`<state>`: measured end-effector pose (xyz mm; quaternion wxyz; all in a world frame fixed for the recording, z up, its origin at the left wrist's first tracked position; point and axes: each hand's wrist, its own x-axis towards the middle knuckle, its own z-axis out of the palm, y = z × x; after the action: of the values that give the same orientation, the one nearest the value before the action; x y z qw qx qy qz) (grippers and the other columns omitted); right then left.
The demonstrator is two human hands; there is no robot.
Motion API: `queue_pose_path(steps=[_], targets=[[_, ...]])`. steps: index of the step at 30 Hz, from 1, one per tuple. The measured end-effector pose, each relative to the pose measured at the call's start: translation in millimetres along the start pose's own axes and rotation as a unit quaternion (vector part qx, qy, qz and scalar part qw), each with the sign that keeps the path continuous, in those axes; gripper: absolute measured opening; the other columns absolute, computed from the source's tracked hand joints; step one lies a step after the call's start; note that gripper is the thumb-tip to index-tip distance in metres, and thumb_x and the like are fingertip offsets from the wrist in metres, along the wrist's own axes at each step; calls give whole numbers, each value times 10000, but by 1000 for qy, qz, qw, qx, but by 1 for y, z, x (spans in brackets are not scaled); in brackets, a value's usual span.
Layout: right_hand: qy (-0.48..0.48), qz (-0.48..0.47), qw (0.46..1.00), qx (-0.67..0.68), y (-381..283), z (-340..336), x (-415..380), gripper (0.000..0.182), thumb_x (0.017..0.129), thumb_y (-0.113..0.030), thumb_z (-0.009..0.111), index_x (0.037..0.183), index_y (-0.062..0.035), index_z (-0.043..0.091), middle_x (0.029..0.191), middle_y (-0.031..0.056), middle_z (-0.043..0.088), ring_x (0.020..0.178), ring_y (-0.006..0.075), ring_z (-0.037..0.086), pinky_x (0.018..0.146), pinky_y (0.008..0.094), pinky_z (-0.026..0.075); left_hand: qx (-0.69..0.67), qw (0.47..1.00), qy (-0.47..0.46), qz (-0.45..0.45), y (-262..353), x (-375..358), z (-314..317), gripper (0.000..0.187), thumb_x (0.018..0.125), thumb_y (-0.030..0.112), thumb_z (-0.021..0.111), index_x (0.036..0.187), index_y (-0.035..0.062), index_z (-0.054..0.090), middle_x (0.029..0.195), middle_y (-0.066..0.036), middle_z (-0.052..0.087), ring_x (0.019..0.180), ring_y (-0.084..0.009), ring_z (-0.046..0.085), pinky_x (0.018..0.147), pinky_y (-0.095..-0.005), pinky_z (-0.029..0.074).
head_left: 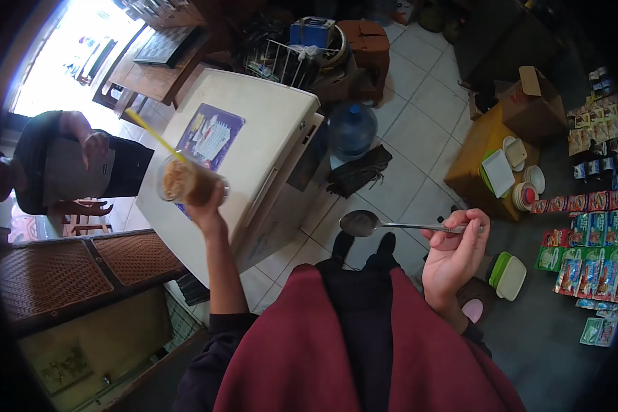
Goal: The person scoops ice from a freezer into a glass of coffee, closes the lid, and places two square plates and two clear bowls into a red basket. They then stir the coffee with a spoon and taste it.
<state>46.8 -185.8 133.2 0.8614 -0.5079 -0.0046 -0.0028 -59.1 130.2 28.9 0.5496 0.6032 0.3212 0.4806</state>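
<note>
A clear plastic cup (193, 184) with a brown drink and a yellow straw (151, 130) is in my left hand (213, 213), whose fingers wrap round its base. The cup is tilted in view, above the white freezer lid (261, 103). My right hand (454, 257) pinches the handle of a long metal spoon (361, 223). The spoon's bowl points left, over the tiled floor (419, 165), well apart from the cup, and looks bare.
Another person (75, 161) stands at the left beyond the freezer. A blue water jug (352, 130) and a dark cloth lie behind it. Hanging sachets (587, 240), a cardboard box (534, 103) and stacked containers (499, 172) are on the right. A woven-panel cabinet (48, 275) stands lower left.
</note>
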Motion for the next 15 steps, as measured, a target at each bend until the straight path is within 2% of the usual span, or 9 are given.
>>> queue_pose_path(steps=[1,2,4,9,13,15], targets=[[4,-1,1000,-7,-1,-1,-1,163,875,-196,296,925,-53,357,730,79,452,451,112,440,518,306,484,11,1000,15,11,-2,10,-8,485,586,-22,667,1020,-15,451,936,-71,514,832,-165,515,753,-288,425],[4,3,1000,-14,-1,-1,-1,164,875,-197,295,924,-52,356,730,80,452,450,111,440,518,305,483,-11,999,35,-30,-2,15,-15,483,593,-27,662,1025,-14,446,945,-80,508,833,-163,512,724,-279,438],[-3,-4,1000,-22,-2,-2,-2,172,878,-203,293,924,-49,353,725,84,454,447,113,446,518,303,484,-13,997,73,28,-12,34,-30,467,609,-41,648,1028,-13,445,941,-86,508,811,-171,518,681,-271,455],[9,-18,1000,-22,-4,-6,-4,174,879,-204,293,922,-45,350,716,89,461,438,118,456,518,300,488,-32,992,112,52,-20,74,-68,533,606,-55,638,1075,-15,388,983,-109,481,801,-178,533,638,-261,495],[1,-23,999,-32,-6,-11,-5,170,881,-193,285,919,-40,348,719,92,461,436,117,455,520,301,491,-24,988,149,24,-15,86,-73,533,608,-63,628,1077,-15,379,980,-109,484,806,-189,536,647,-266,496],[1,-28,999,-33,-8,-13,-4,169,882,-190,282,919,-39,348,718,93,462,436,117,456,520,301,492,-18,983,178,48,-17,94,-75,534,613,-58,627,1081,-12,375,979,-103,488,785,-188,544,649,-270,500]])
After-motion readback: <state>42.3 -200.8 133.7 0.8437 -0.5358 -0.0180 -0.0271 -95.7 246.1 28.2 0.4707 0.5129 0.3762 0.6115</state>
